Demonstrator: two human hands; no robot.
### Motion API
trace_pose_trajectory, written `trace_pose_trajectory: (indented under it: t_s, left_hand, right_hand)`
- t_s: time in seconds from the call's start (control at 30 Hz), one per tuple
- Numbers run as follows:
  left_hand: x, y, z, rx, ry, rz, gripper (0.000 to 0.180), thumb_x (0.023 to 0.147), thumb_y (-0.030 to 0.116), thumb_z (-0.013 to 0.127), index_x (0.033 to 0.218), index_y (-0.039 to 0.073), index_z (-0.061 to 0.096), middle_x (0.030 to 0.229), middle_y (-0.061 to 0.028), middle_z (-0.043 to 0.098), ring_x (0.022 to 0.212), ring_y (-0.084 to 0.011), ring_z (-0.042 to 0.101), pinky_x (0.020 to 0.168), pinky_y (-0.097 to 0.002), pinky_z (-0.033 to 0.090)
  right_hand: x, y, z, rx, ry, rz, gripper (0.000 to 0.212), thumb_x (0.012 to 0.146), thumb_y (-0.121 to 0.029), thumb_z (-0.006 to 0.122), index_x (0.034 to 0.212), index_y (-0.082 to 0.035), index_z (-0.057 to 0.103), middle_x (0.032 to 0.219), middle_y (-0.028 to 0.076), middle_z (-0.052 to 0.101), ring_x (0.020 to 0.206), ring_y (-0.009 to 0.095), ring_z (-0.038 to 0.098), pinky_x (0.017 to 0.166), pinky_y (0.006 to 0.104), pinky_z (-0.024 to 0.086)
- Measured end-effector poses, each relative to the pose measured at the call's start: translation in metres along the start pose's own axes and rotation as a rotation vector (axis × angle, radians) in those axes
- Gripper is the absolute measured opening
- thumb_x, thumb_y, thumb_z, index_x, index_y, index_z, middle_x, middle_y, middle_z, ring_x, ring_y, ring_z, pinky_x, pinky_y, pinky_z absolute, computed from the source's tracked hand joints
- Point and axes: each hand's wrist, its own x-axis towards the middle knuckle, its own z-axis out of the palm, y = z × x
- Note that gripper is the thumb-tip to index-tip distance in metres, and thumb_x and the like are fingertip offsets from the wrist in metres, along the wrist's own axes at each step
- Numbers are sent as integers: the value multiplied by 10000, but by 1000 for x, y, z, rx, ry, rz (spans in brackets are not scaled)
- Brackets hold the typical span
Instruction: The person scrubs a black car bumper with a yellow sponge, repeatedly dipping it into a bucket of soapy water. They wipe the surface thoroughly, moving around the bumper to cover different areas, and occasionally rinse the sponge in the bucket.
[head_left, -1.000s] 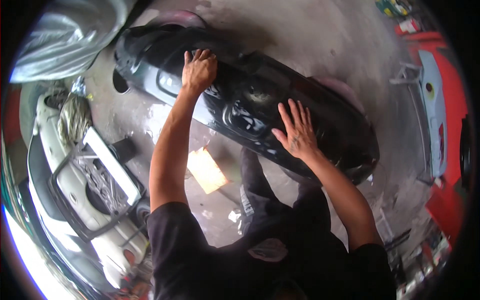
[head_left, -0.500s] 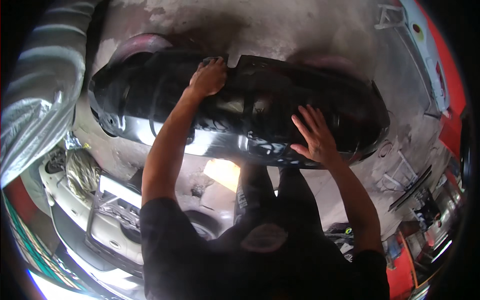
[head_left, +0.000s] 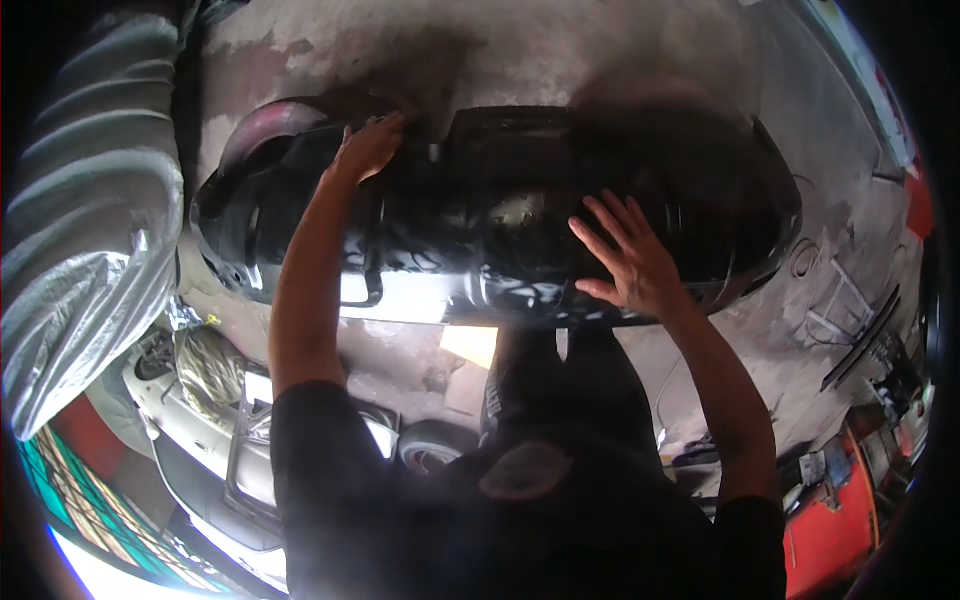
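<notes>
A long, glossy black car bumper (head_left: 520, 225) spans the view in front of my legs. Near its far edge, left of the middle, my left hand (head_left: 370, 150) presses on the dark surface with fingers bent and close together. Whatever may lie under those fingers is too dark to make out. My right hand (head_left: 632, 262) lies palm down on the right half of the bumper, its fingers spread, holding nothing.
To the left hangs a shiny silver cover (head_left: 95, 220) in folds. A pale car body part (head_left: 195, 430) and a wheel (head_left: 430, 448) are at lower left. On the right floor are a metal stand (head_left: 842, 310) and a red cabinet (head_left: 825, 545).
My left hand has slid to the left along the bumper's far edge. My right hand stays spread on about the same spot. The whole view has shifted slightly.
</notes>
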Motion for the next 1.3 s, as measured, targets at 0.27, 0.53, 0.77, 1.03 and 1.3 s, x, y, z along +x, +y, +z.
trace_pose_trajectory:
  t_s: [0.27,0.53,0.77,1.03,1.3]
  left_hand:
    - [-64,86,-33,-275,12,-138,425,1082,277,459,1463,107,541,1650,-93,407,1512,-315,406,1194,-678,317]
    - [-33,75,-16,-214,-49,-290,493,1086,281,454,1550,117,464,1621,-72,473,1494,-332,427,1212,-659,294]
    - [-94,103,-8,-192,286,-186,441,1047,274,505,1426,76,609,1530,-152,561,1449,-346,487,1212,-602,324]
    - [-52,190,-49,-415,312,-153,363,1013,160,505,1310,14,654,1468,-230,576,1357,-475,530,1149,-521,442]
    - [68,158,7,-202,510,-129,249,989,142,514,1082,-37,659,1281,-233,624,1280,-496,551,1089,-555,478]
  right_hand:
    - [-5,3,3,-23,11,-6,918,806,-505,828,1574,-164,461,1608,170,404,1483,414,392,1237,580,321]
    - [-14,4,10,-19,29,-19,896,831,-527,806,1572,-162,459,1590,179,418,1471,409,404,1235,571,327]
    - [-6,4,11,-17,108,-55,888,844,-538,795,1571,-158,455,1578,186,430,1459,414,416,1226,575,330]
    - [-9,3,14,24,76,-10,927,814,-522,826,1577,-154,449,1591,176,431,1478,413,401,1233,583,325]
    - [-4,2,8,-19,4,19,966,789,-548,817,1581,-144,440,1628,159,388,1514,393,359,1263,579,280]
